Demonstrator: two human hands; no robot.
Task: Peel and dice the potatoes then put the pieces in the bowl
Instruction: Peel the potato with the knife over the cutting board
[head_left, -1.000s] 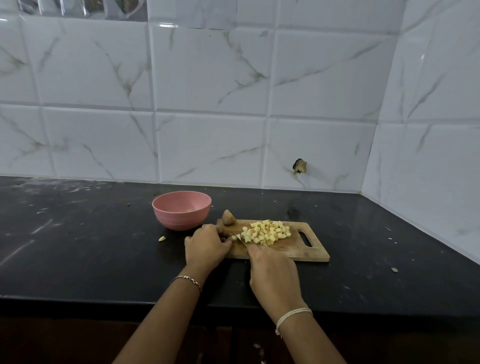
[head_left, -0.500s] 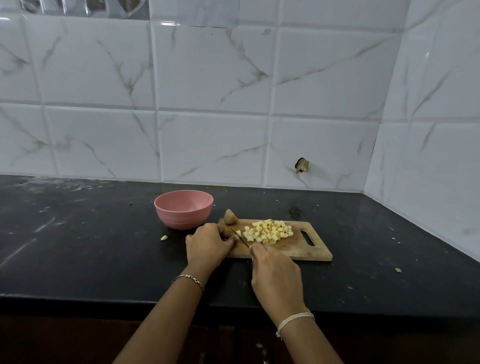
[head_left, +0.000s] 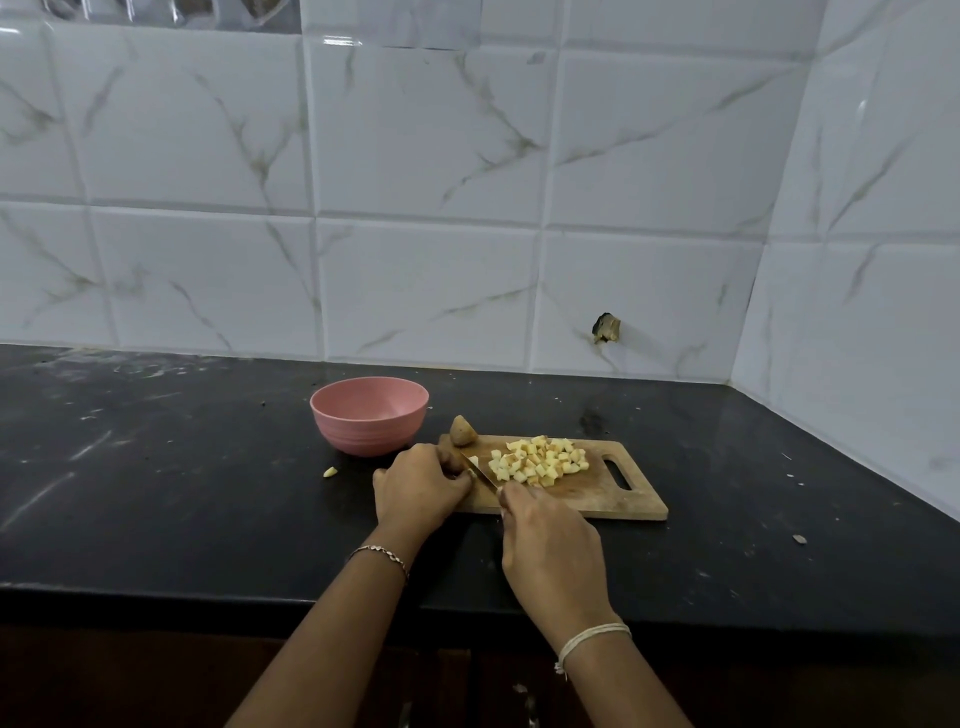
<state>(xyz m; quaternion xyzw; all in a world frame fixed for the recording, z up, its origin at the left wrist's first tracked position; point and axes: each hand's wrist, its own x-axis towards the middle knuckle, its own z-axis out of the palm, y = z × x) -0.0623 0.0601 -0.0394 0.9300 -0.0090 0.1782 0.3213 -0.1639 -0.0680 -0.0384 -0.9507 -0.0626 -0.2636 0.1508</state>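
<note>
A wooden cutting board (head_left: 597, 496) lies on the black counter with a heap of diced potato pieces (head_left: 540, 460) in its middle. An unpeeled brown potato (head_left: 462, 431) stands at the board's far left corner. My left hand (head_left: 418, 486) is closed over a small pale potato piece (head_left: 473, 461) at the board's left end; most of the piece is hidden. My right hand (head_left: 550, 551) grips a knife (head_left: 480, 472), whose blade lies right beside my left fingers. The empty pink bowl (head_left: 370, 415) stands just left of the board.
A stray potato bit (head_left: 330, 472) lies on the counter left of my left hand. Small scraps (head_left: 800, 539) dot the counter at the right. Tiled walls close the back and right sides; the counter's front edge runs under my forearms.
The view has shifted slightly. My hands stay at the board's left end with the knife blade working beside my left fingers; the diced heap has not moved.
</note>
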